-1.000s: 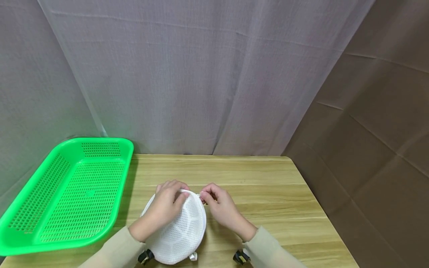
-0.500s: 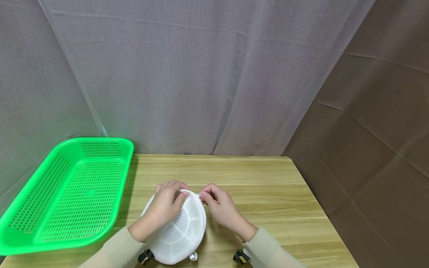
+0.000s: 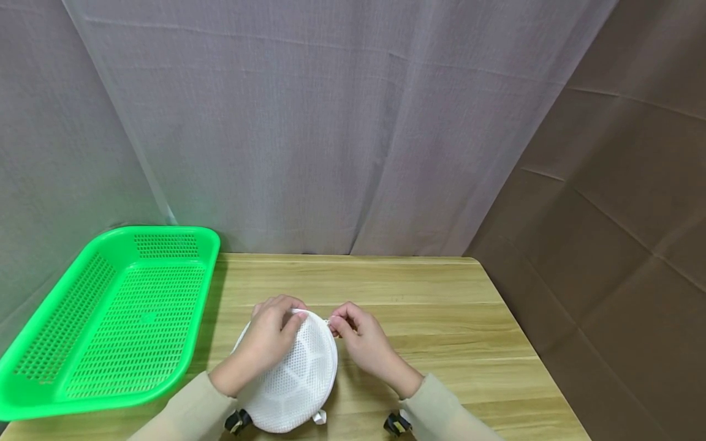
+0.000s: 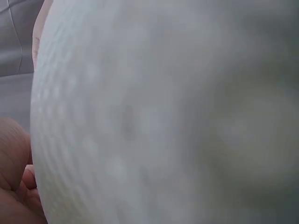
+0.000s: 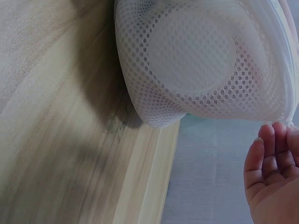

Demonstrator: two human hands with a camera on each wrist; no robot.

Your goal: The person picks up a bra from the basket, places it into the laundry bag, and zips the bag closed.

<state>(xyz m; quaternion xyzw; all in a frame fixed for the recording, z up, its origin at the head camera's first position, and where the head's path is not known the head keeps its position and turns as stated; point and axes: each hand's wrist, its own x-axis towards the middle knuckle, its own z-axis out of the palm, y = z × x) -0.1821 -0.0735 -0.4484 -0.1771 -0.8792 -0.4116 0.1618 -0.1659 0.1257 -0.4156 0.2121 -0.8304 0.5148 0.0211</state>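
Observation:
A round white mesh laundry bag (image 3: pixel 300 373) stands bulging above the wooden table, its face toward the head camera. My left hand (image 3: pixel 269 337) grips its upper rim, thumb on the near face and fingers over the far side. At the upper right of the rim, my right hand (image 3: pixel 362 340) pinches a small white end by the zip (image 5: pixel 286 51), mostly covered by the fingertips. In the right wrist view a pale round patch shows on the mesh. The bag's blurred side (image 4: pixel 117 112) fills most of the left wrist view.
A green perforated plastic basket (image 3: pixel 132 331) stands on the left of the wooden table (image 3: pixel 441 318). A grey cloth (image 3: pixel 309 135) hangs behind the table and a brown one (image 3: pixel 618 245) along the right. A small white tab (image 3: pixel 319 418) sticks out from the bag's lower edge.
My left hand and the bag have shifted slightly left and up over the last half second. My right hand keeps its place and its pinch.

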